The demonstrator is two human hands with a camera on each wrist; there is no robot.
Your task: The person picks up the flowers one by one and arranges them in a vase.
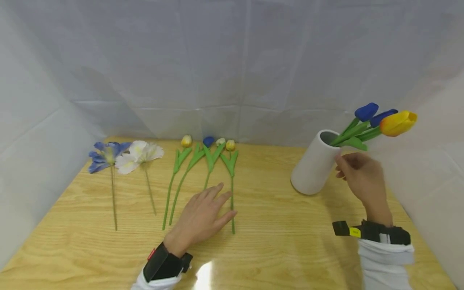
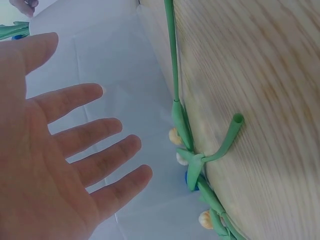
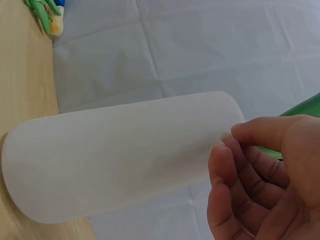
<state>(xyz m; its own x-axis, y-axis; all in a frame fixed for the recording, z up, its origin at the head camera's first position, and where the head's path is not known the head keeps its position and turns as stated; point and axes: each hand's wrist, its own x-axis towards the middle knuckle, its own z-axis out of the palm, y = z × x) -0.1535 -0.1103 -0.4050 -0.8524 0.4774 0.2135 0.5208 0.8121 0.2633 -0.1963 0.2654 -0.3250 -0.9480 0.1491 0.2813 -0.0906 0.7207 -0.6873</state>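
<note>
A white vase (image 1: 313, 163) stands at the right of the table, with two blue tulips (image 1: 367, 112) and a yellow tulip (image 1: 398, 123) leaning out rightward. Beside its rim is my right hand (image 1: 362, 173), fingers loosely curled. In the right wrist view the thumb tip is right at the edge of the vase (image 3: 120, 160), and nothing shows between the fingers. My left hand (image 1: 204, 213) hovers over the stems of several tulips (image 1: 232, 167) lying in a row. Its fingers are spread and it holds nothing, as the left wrist view shows of this hand (image 2: 60, 155).
At the table's left lie a blue-purple flower (image 1: 108, 155) and a white flower (image 1: 139, 155), both on thin stems. A pale sheet (image 1: 217, 60) hangs behind the wooden table (image 1: 272, 249) and along its sides.
</note>
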